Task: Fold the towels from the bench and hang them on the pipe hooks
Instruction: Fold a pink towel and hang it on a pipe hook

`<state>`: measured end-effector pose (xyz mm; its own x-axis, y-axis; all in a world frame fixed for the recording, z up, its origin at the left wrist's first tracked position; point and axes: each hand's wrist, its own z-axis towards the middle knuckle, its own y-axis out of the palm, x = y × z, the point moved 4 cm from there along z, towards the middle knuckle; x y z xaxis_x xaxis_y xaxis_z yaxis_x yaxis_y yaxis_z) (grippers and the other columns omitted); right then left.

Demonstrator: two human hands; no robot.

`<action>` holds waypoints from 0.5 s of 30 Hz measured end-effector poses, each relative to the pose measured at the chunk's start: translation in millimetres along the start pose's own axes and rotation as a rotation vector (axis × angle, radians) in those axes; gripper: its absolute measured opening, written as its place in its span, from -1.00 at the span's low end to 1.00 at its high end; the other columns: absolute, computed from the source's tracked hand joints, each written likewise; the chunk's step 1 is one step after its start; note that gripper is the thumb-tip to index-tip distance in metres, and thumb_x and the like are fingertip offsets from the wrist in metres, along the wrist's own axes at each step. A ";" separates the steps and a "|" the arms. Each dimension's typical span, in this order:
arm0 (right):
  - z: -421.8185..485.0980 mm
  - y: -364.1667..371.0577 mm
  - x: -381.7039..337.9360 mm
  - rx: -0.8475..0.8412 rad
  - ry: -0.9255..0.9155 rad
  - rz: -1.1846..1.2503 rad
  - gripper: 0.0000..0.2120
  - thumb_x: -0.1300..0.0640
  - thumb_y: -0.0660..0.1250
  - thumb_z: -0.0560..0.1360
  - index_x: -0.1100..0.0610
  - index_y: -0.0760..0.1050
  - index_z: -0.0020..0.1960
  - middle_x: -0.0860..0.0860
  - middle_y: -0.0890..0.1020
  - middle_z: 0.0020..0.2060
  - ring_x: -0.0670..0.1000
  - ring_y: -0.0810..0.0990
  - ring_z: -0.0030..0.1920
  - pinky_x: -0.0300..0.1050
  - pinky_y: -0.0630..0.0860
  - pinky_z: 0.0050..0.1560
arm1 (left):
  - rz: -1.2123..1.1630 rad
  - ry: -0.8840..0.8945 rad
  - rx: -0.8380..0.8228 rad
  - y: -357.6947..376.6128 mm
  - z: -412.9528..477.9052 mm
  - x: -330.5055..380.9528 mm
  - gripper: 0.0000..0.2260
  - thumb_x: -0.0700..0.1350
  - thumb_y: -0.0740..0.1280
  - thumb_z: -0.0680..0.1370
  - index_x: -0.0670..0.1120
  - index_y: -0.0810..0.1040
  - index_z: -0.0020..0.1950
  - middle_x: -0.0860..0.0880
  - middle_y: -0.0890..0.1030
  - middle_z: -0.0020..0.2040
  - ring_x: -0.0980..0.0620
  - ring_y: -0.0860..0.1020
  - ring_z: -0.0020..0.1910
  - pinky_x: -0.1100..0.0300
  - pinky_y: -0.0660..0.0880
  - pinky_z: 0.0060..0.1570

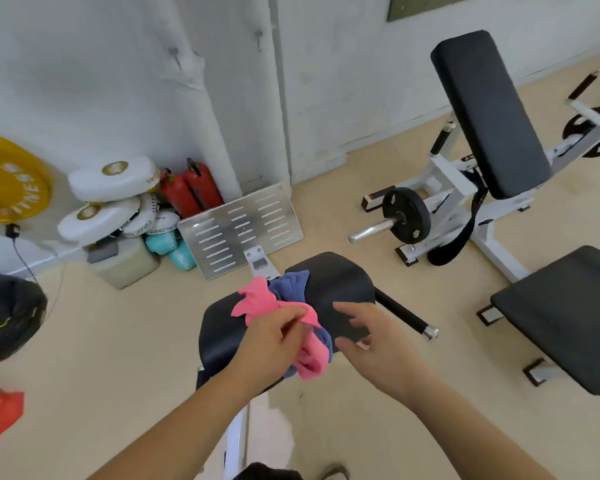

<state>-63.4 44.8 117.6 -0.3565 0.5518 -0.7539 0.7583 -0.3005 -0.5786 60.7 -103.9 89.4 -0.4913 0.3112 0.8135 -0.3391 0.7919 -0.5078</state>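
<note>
A pink towel point(257, 301) and a blue towel point(290, 287) lie bunched together on the black padded bench point(340, 282) in front of me. My left hand point(274, 344) grips the pink towel, its fingers curled round a fold, and part of the cloth hangs below the hand. My right hand point(378, 344) hovers just right of the towels over the bench pad, fingers spread and holding nothing. A grey pipe point(205, 109) runs up the wall behind, with small hooks point(175, 55) on it and on the wall.
A perforated metal footplate point(239, 230) stands beyond the bench. White pads, red extinguishers point(191, 188) and a yellow weight plate point(7, 181) crowd the left wall. A white weight machine point(465, 174) with black pads stands at right. Another person point(0, 341) is at the left edge.
</note>
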 end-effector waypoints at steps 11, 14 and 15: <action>95.0 -40.6 -110.9 -0.060 -0.273 -0.032 -0.94 0.10 0.45 0.52 -0.03 0.69 -0.10 -0.12 0.73 -0.23 -0.16 0.68 -0.15 -0.23 0.61 -0.05 | -0.242 0.032 0.196 -89.7 17.2 59.9 -0.82 -0.12 0.42 0.50 0.17 0.56 -0.01 -0.02 0.66 -0.20 -0.02 0.63 -0.25 0.01 0.59 -0.19; 115.8 -61.8 -143.7 0.035 -0.256 0.107 -0.88 0.17 0.39 0.56 0.03 0.64 -0.14 -0.07 0.72 -0.23 -0.15 0.67 -0.19 -0.41 0.51 -0.19 | -0.060 -0.022 0.162 -100.3 37.5 56.7 -0.74 -0.21 0.34 0.42 0.19 0.52 -0.14 0.09 0.60 -0.27 0.16 0.54 -0.33 0.25 0.47 -0.34; 122.4 -69.7 -152.5 0.067 -0.246 0.169 -0.88 0.18 0.36 0.57 0.06 0.62 -0.13 -0.02 0.71 -0.23 -0.11 0.67 -0.19 -0.35 0.54 -0.20 | 0.007 -0.047 0.187 -105.9 44.4 54.0 -0.75 -0.21 0.31 0.41 0.18 0.46 -0.23 0.10 0.53 -0.34 0.16 0.46 -0.38 0.29 0.38 -0.37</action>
<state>-128.7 -113.7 234.8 -0.3558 0.2874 -0.8893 0.7834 -0.4272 -0.4514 34.5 -194.2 174.5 -0.5293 0.2879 0.7981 -0.4767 0.6772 -0.5605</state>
